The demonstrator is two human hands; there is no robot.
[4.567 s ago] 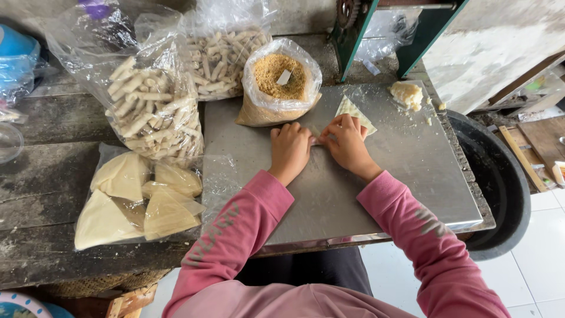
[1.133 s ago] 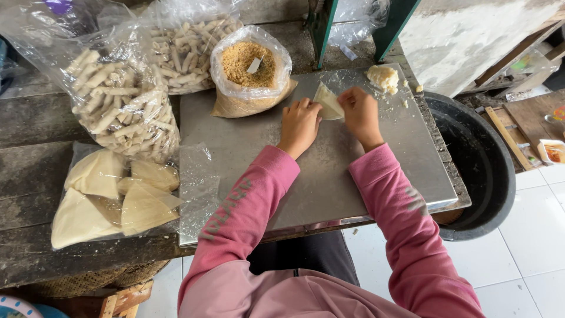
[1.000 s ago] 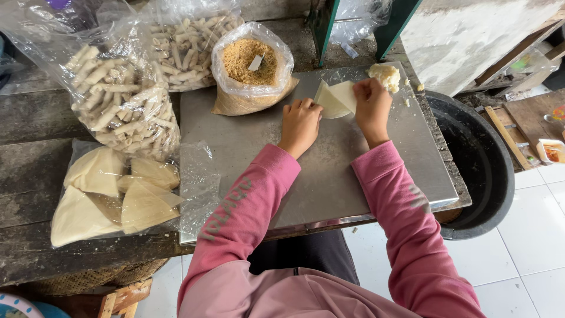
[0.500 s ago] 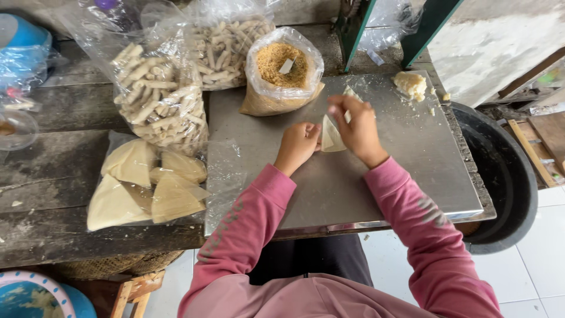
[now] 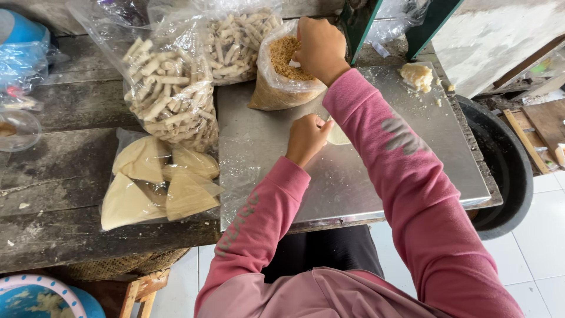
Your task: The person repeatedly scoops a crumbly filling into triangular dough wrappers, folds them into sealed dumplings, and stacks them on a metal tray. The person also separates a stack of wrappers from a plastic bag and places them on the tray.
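Steel-topped bench (image 5: 376, 176): right hand (image 5: 318, 47) has left the wrapper (image 5: 336, 134) for the crumb bag (image 5: 282, 76), grip unclear; left hand (image 5: 306, 136) pinches it.

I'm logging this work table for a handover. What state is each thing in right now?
Bag of brown filling: open, right hand reaching into it.
Pale wrapper: folded, in the grip of the left hand on the metal sheet.
Bags of rolled sticks: full, lying on the table.
Bag of triangles: lying flat.
Lump of dough: loose on the sheet's far corner.
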